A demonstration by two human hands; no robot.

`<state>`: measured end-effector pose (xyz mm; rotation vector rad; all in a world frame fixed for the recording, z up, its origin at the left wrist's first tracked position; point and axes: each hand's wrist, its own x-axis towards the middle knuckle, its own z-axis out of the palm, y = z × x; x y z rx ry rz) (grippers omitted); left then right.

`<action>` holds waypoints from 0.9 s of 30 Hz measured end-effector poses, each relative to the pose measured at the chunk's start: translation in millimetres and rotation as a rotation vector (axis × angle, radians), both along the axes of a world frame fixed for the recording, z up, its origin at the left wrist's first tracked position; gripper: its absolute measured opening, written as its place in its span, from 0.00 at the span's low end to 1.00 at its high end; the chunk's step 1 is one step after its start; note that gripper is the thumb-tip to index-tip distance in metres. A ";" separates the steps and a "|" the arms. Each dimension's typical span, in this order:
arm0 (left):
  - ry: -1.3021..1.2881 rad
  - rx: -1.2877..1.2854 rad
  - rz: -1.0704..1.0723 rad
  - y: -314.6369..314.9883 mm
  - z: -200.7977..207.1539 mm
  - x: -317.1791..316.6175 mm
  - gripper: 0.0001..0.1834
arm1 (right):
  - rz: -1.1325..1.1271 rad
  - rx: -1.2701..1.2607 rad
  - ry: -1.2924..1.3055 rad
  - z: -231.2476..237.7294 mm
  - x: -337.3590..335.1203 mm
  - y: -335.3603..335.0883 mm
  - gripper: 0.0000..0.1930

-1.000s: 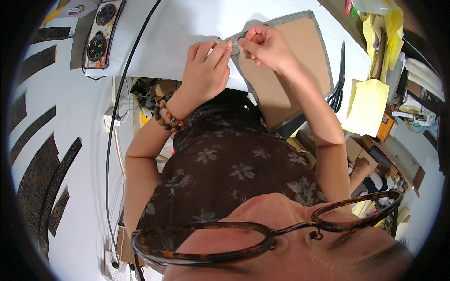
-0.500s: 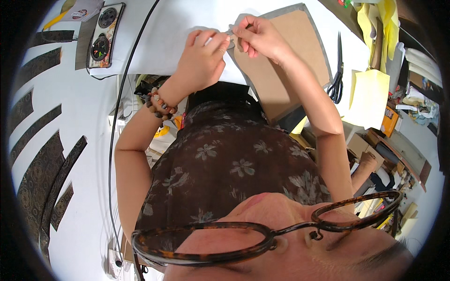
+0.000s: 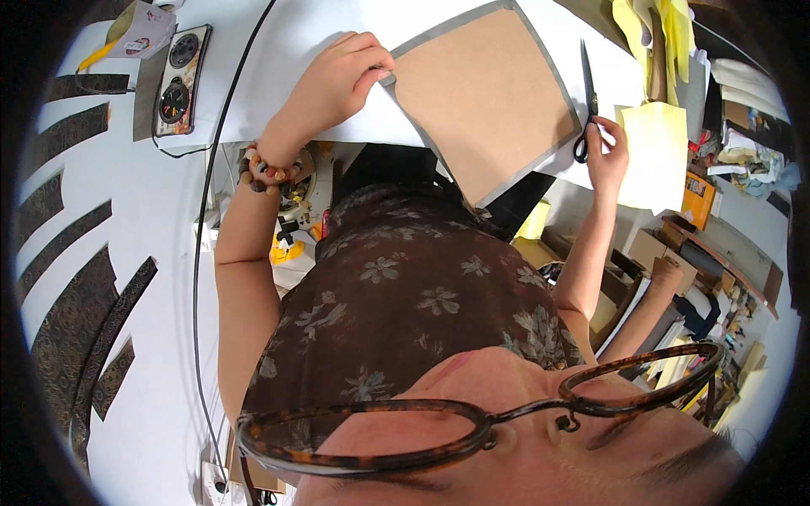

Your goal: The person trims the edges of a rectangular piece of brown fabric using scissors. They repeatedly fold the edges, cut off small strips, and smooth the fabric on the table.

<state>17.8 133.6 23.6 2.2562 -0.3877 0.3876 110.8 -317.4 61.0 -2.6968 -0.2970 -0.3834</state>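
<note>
A tan panel [image 3: 489, 97] with a dark grey fabric border lies on the white table [image 3: 278, 93], its lower corner reaching past the near edge toward my lap. My left hand [image 3: 333, 88] is closed in a pinch on the grey edge of this panel, at its left corner. To the right of the panel, my right hand [image 3: 607, 160] has its fingers on the handles of a pair of black scissors [image 3: 588, 80]. The blades point away from me and look closed. Part of the handles is hidden by the fingers.
A long box with two round dials [image 3: 183, 80] sits at the left, near a black cable [image 3: 221, 126] crossing the table. Yellow paper [image 3: 654, 156] hangs at the right edge. Dark patterned strips [image 3: 72, 312] lie on a white surface at far left.
My right hand has left the panel's corner and moved right and nearer, onto the scissors. My left hand keeps its pinch and sits slightly farther left. The panel is more exposed.
</note>
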 end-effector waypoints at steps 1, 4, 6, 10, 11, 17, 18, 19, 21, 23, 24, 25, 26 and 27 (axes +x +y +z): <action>0.053 -0.012 0.021 -5.4 4.5 -2.0 0.04 | 0.033 -0.174 -0.140 3.9 3.6 -17.7 0.08; 0.117 -0.077 0.272 -36.4 7.2 -19.9 0.10 | -0.040 -0.149 0.095 -13.3 7.6 -61.3 0.14; 0.034 -0.035 0.373 -53.0 3.0 -26.5 0.11 | -0.047 -0.024 0.218 -28.4 6.3 -68.6 0.18; -0.004 -0.041 0.550 -73.3 -13.0 -32.1 0.09 | 0.023 -0.112 0.054 -12.3 0.7 -49.7 0.23; -0.019 -0.030 0.573 -76.0 -14.6 -33.3 0.08 | 0.022 -0.090 0.159 -8.7 -2.8 -44.1 0.23; -0.106 -0.018 0.645 -85.0 -26.1 -39.1 0.05 | -0.082 -0.028 0.332 -7.1 -3.7 -31.1 0.24; -0.122 -0.038 0.646 -86.8 -27.8 -39.1 0.06 | -0.085 -0.011 0.272 -7.8 -5.1 -31.3 0.24; -0.138 -0.056 0.653 -88.5 -29.6 -39.6 0.07 | -0.082 0.008 0.212 -8.1 -6.5 -28.2 0.23; -0.167 -0.071 0.671 -90.2 -31.6 -40.7 0.08 | -0.116 0.147 0.193 -1.9 -9.6 -22.2 0.23; -0.192 -0.066 0.690 -89.8 -32.6 -41.4 0.08 | -0.069 0.172 0.108 13.7 -19.0 -7.5 0.22; -0.202 -0.047 0.694 -88.7 -34.0 -41.6 0.08 | -0.031 0.086 0.014 21.3 -23.5 -1.0 0.22; -0.208 -0.032 0.693 -88.3 -35.7 -42.1 0.07 | -0.028 0.150 0.038 30.9 -29.8 4.4 0.20; -0.216 -0.017 0.693 -87.7 -36.9 -42.8 0.07 | 0.064 0.195 0.110 40.4 -34.5 11.5 0.20; -0.209 -0.020 0.699 -87.5 -37.8 -43.9 0.07 | 0.157 0.240 0.181 49.1 -36.7 18.9 0.20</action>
